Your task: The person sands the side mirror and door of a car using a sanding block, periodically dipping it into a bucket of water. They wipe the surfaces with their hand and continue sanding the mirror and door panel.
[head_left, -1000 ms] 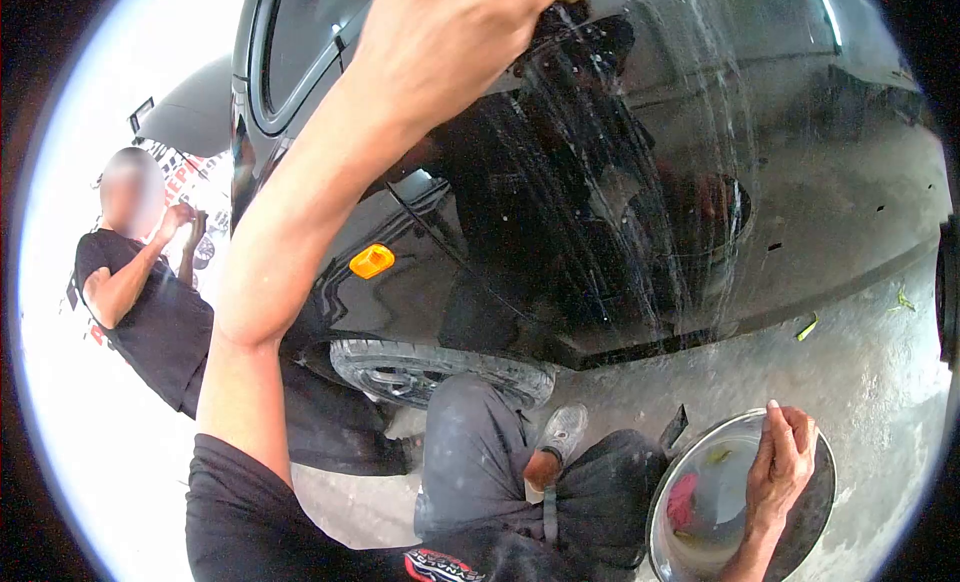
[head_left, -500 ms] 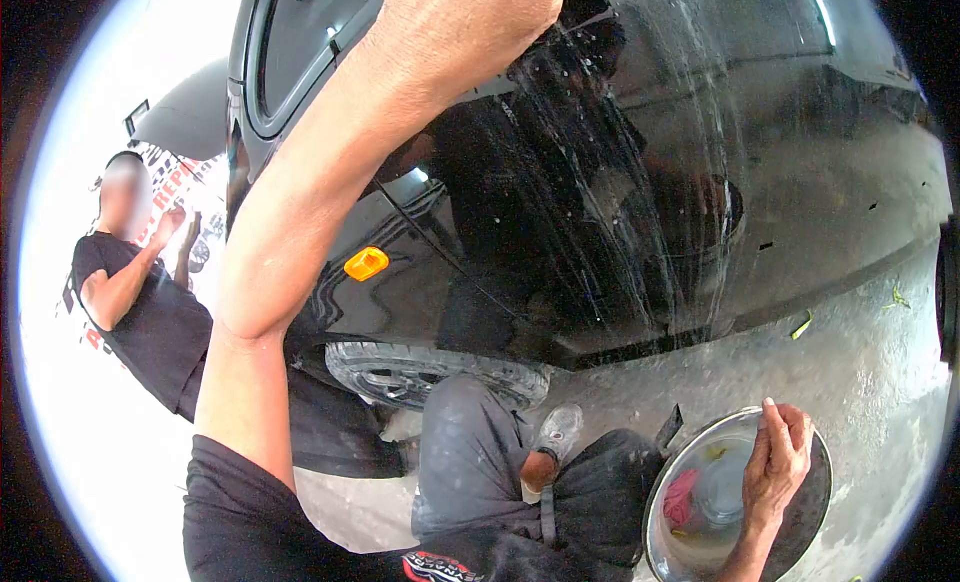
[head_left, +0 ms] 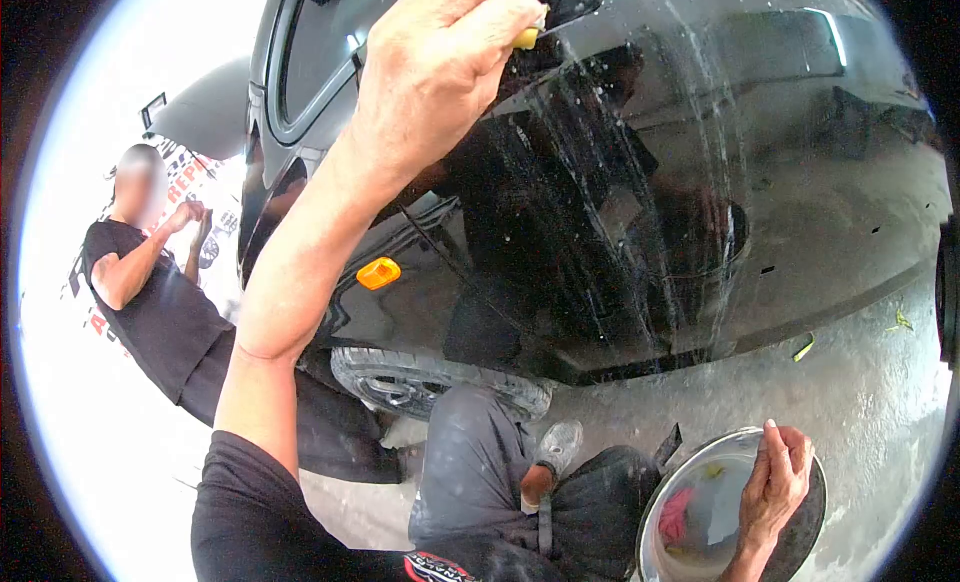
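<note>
My left hand (head_left: 430, 67) is at the top of the view, closed on a small yellow object (head_left: 525, 39), most of which its fingers hide. It is over the glossy black car body (head_left: 560, 212), where whitish wet streaks run down the panel. At the lower right, my right hand (head_left: 775, 487) is over the side of a round bucket (head_left: 652, 507), its index finger stretched out and nothing visible in it. Inside the bucket are cloudy water and a pink cloth (head_left: 675, 515).
A person (head_left: 160, 292) in dark clothes stands at the left beside the car. An orange side marker (head_left: 378, 273) sits above the wheel (head_left: 430, 379). Green leaf scraps (head_left: 803, 348) lie on the grey floor (head_left: 850, 382). My knees are bent below the car.
My left hand has come lower and to the left, bringing the yellow object into view. The view has shifted slightly. My right hand remains at the bucket.
</note>
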A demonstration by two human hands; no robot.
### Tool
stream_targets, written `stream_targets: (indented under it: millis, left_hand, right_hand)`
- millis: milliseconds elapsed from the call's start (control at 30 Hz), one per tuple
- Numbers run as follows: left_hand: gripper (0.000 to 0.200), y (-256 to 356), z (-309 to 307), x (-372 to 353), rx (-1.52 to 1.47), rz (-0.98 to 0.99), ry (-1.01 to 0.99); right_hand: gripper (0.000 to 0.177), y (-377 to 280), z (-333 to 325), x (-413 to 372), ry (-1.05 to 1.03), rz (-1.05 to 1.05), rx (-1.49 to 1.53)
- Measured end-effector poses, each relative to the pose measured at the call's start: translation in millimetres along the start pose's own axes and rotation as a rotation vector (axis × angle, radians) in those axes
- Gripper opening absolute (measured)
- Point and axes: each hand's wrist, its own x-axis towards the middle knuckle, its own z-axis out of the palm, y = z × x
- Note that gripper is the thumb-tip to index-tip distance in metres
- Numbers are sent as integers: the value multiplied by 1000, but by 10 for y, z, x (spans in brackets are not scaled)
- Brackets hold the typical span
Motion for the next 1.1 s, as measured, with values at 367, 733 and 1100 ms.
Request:
stream_targets:
  millis: [367, 733, 1100]
  left_hand:
    - [12, -214, -101, -95, -26, 76, -93]
    - [15, -286, -215, 5, -51, 49, -116]
    - [9, -269, -84, 228, 64, -18, 39]
  right_hand:
    - [27, -24, -4, 24, -11, 15, -1]
    - [25, -14, -11, 35, 6, 7, -8]
    - [26, -8, 93, 14, -26, 15, -4]
